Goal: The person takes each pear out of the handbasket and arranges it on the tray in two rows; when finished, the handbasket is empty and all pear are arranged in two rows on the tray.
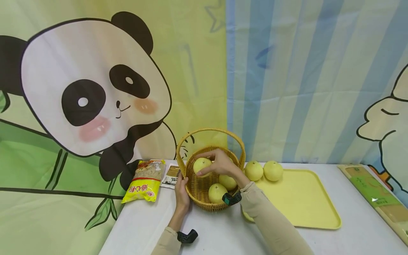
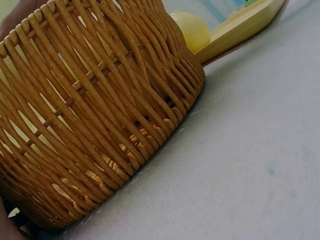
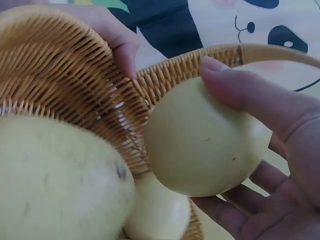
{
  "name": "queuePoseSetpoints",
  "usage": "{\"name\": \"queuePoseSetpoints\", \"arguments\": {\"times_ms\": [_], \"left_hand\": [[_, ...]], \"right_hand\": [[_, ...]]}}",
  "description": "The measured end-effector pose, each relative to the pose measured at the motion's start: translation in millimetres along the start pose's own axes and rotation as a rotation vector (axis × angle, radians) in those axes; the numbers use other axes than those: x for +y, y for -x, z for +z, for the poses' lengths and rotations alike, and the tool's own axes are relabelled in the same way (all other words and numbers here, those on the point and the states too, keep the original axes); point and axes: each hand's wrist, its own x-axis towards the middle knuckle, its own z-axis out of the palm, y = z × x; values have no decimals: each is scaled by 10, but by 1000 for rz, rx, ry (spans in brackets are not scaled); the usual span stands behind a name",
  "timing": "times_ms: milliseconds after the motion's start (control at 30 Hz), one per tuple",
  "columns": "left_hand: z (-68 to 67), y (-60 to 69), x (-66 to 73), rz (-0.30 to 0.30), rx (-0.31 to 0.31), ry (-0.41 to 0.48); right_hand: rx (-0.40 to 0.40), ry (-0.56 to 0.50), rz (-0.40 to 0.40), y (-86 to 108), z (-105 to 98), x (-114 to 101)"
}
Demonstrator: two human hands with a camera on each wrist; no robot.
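A wicker basket (image 1: 199, 187) with a tall arched handle (image 1: 210, 130) stands on the table. On its left side my left hand (image 1: 182, 194) grips the rim, the thumb over the edge in the right wrist view. Inside the basket's opening, my right hand (image 1: 221, 163) holds a round pale yellow pear (image 3: 200, 140) between thumb and fingers. Other pears lie in the basket, one pear (image 1: 217, 193) near the front and another pear (image 1: 227, 182) behind it, partly covered by the right arm. The left wrist view shows mostly the basket's woven side (image 2: 110, 100).
A yellow tray (image 1: 306, 198) lies right of the basket, with two pears (image 1: 273, 171) at its back left corner and another partly under the right sleeve. Left stand a yellow noodle bag (image 1: 145, 181) and a small packet (image 1: 171, 176). A long green package (image 1: 376, 194) lies far right.
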Motion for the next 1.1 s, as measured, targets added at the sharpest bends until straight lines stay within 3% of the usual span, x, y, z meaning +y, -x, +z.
{"name": "queuePoseSetpoints", "arguments": {"times_ms": [267, 500, 767, 1100], "left_hand": [[32, -10, 1, -5, -7, -4], [15, 3, 6, 0, 6, -22], [4, 38, -3, -10, -7, -35], [-16, 0, -1, -16, -2, -35]], "right_hand": [[101, 142, -72, 315, -181, -1], [157, -18, -149, 735, -386, -32], [218, -193, -145, 1105, -720, 113], [288, -214, -124, 1365, -1147, 341]]}}
